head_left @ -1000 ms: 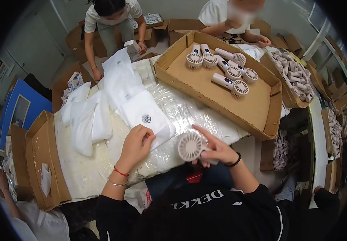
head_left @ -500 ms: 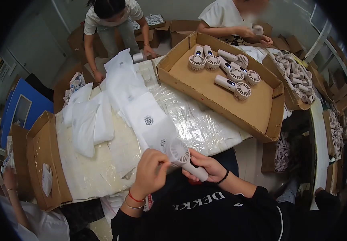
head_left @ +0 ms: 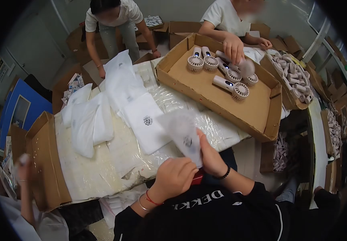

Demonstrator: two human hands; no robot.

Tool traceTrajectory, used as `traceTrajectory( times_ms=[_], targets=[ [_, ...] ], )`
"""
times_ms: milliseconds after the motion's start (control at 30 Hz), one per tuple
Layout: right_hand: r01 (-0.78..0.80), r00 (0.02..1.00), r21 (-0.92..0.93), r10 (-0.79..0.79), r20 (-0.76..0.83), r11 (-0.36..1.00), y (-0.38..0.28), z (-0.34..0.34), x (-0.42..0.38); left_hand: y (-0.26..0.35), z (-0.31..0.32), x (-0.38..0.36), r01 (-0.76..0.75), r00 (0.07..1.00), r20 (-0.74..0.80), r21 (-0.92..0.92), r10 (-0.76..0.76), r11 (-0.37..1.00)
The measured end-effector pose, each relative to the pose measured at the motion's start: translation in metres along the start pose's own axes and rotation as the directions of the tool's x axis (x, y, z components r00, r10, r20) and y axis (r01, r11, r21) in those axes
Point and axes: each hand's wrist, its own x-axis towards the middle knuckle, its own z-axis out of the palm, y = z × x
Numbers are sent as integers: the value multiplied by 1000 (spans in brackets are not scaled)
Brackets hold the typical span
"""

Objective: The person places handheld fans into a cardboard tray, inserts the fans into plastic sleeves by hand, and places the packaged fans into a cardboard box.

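A handheld fan shows faintly through a translucent white bag with a dark printed mark, its round head toward the far side of the table. My right hand is closed around the bagged fan from the right. At the bag's near end, my left hand has its fingers closed on the bag's edge. Just beyond lies a stack of similar white bags, the top one printed with a dark emblem.
A cardboard tray holds several fans; a co-worker's hand reaches into it. More white bags lie left. An open box stands at the left edge. Another box of fans is at right. Another person stands behind the table.
The fan, bare before, is now inside a white bag. My left hand has moved down to the bag's near end. A co-worker's hand has come over the tray with a fan.
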Motion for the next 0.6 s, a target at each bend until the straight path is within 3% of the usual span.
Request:
traceTrajectory(
  times_ms=[33,100,167,200,233,267,300,367,433,500,567,600],
  targets=[
    [-3,1000,143,6,-18,990,-11,0,2,-3,2,-2,-4,1000,-4,5,4,1000],
    [11,1000,157,-14,13,987,-16,-3,2,-3,-2,0,233,946,-193,-148,-259,961],
    [59,943,-384,76,325,922,-12,-9,1,-5,-7,5,216,956,-169,-156,-242,964],
    [-36,925,-505,221,311,862,-44,0,1,-12,-8,0,210,970,-81,-190,-228,959],
    [-28,924,-506,215,316,862,-55,-9,14,-19,-13,-3,202,978,4,-221,-206,954],
    [295,943,-742,-57,328,603,-68,-22,27,-27,-24,-8,202,976,-34,-218,-214,955],
    [485,856,-854,-298,422,186,-82,-37,40,-32,-41,-12,239,956,-139,-146,-259,960],
    [110,944,-994,-311,108,-10,-112,-65,62,-54,-91,-21,335,888,-357,70,-290,939],
    [0,985,-956,-164,51,-294,-122,-117,91,-81,-146,-40,473,712,-602,31,-362,880],
    [42,988,-948,-126,85,-316,-110,-153,99,-98,-199,-55,635,506,-783,55,-362,770],
    [86,989,-937,-87,123,-338,-104,-161,110,-119,-223,-85,646,461,-835,84,-301,758],
    [6,990,-944,-131,52,-331,-100,-159,113,-123,-223,-91,663,421,-871,106,-252,741]
  ],
)
